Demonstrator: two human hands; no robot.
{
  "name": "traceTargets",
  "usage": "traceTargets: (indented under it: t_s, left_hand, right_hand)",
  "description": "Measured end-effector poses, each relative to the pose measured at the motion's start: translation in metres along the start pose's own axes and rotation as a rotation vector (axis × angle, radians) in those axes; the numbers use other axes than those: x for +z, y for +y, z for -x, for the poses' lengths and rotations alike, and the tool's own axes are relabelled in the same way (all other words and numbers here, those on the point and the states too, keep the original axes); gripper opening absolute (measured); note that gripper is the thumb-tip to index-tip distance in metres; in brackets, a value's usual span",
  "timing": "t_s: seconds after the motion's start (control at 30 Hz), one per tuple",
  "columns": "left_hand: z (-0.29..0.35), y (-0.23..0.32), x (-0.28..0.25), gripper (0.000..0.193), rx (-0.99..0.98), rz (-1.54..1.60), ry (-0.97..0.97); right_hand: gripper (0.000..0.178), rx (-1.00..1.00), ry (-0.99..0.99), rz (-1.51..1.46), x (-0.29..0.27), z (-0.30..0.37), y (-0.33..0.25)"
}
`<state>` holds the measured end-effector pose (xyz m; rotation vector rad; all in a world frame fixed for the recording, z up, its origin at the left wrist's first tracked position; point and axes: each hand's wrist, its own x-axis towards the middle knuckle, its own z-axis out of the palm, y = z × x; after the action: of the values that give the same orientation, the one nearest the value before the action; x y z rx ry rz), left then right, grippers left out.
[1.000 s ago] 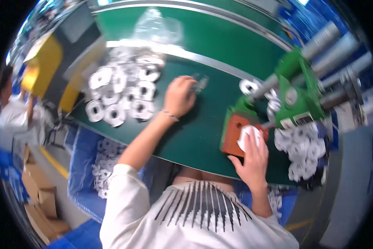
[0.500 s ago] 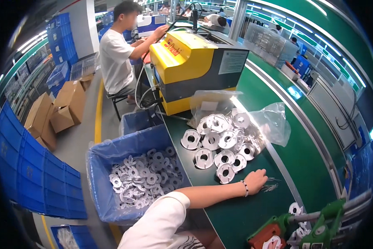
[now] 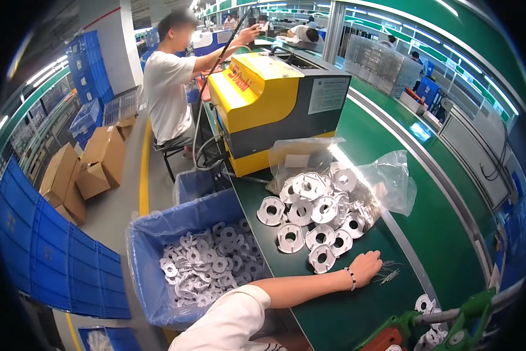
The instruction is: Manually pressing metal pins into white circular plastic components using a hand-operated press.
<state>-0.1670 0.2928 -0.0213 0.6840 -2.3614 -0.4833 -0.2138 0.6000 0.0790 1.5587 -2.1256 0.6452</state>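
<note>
My left hand [image 3: 365, 268], with a beaded bracelet at the wrist, rests low over the dark green table. Its fingers are curled together, and their tips are hidden from view. Right beside them lies a small scatter of thin metal pins [image 3: 390, 274]. Beyond the hand is a pile of white round plastic parts [image 3: 323, 209], each with a hole in the middle, spilling from a clear plastic bag [image 3: 391, 181]. At the lower right edge stands a green toggle-clamp fixture [image 3: 470, 319], partly cut off. My right hand is out of view.
A blue bin [image 3: 143, 281] lined with plastic and filled with similar white parts stands left of the table. A yellow and grey machine [image 3: 274, 111] sits behind the pile. A co-worker [image 3: 172, 93] sits at the far left. More white parts [image 3: 425, 304] lie near the fixture.
The view has shifted slightly, so the table things sit lower in the picture. My left hand stays by the pins. The co-worker's arm has reached farther out and up.
</note>
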Motion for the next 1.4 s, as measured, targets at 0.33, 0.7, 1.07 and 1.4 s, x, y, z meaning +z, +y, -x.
traceTargets:
  t_s: [0.33, 0.7, 1.07, 1.4]
  left_hand:
    - [0.002, 0.001, -0.002, 0.025, -0.004, 0.058, 0.041]
    - [0.000, 0.001, 0.001, 0.023, -0.042, 0.014, 0.001]
    - [0.000, 0.004, -0.004, 0.027, -0.032, 0.039, 0.040]
    - [0.000, 0.003, -0.003, 0.026, -0.037, 0.041, 0.025]
  right_hand:
    - [0.063, 0.059, -0.084, 0.016, -0.001, 0.007, 0.002]
    - [0.059, 0.105, -0.121, 0.039, -0.002, 0.008, 0.003]
    - [0.064, 0.100, -0.162, 0.016, -0.004, 0.007, 0.003]
    - [0.064, 0.116, -0.151, 0.001, -0.003, 0.008, 0.003]
